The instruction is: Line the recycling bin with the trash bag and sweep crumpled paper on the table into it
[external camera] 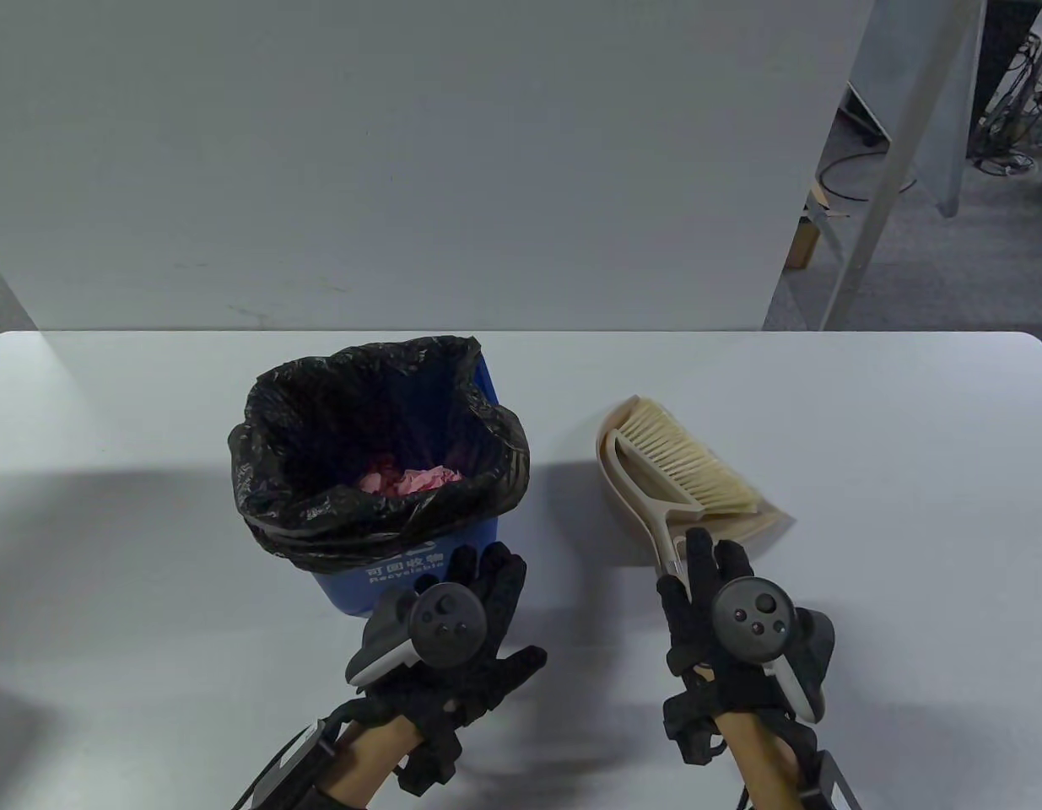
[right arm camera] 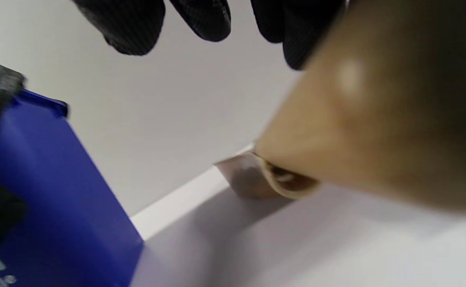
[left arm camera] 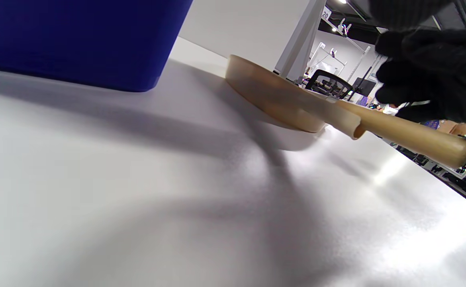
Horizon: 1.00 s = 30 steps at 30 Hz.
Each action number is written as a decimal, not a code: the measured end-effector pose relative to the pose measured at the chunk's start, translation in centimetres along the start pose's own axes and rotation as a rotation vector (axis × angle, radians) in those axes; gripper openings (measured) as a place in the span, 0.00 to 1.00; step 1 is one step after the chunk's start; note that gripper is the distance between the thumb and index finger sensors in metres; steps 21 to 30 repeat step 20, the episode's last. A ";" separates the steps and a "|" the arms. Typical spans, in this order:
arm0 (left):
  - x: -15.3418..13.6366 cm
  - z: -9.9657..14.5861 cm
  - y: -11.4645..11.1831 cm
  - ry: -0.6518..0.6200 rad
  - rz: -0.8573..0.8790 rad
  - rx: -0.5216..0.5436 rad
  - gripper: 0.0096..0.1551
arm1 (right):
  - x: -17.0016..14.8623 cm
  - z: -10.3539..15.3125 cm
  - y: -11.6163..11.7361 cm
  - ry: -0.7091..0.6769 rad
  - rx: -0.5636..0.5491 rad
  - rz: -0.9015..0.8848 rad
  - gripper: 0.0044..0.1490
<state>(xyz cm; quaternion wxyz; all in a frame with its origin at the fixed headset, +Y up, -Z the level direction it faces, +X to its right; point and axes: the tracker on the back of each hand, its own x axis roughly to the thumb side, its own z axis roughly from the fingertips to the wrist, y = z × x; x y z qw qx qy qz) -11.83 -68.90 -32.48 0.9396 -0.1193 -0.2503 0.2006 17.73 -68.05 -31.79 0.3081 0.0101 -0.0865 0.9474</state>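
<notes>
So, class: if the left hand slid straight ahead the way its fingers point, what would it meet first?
Most likely the blue plastic recycling bin: the left hand has its fingertips pointing at the bin's near wall, though contact is unclear.

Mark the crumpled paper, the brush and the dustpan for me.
crumpled paper (external camera: 411, 481): table view, pink wad inside the bag.
brush (external camera: 685, 460): table view, middle of the pale bristles.
dustpan (left arm camera: 273, 97): left wrist view, outer wall of the pan.

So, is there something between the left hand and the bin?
Nothing visible. The left hand lies open just in front of the bin, with only bare table around it.
</notes>
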 end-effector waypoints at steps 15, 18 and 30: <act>-0.1 0.1 0.2 0.014 -0.026 -0.007 0.57 | 1.1 0.3 0.7 -0.105 0.097 0.102 0.46; -0.1 0.1 0.2 0.014 -0.029 -0.006 0.57 | 1.1 0.3 0.6 -0.099 0.096 0.101 0.46; -0.1 0.2 0.2 0.014 -0.030 -0.006 0.57 | 1.1 0.3 0.6 -0.095 0.097 0.100 0.46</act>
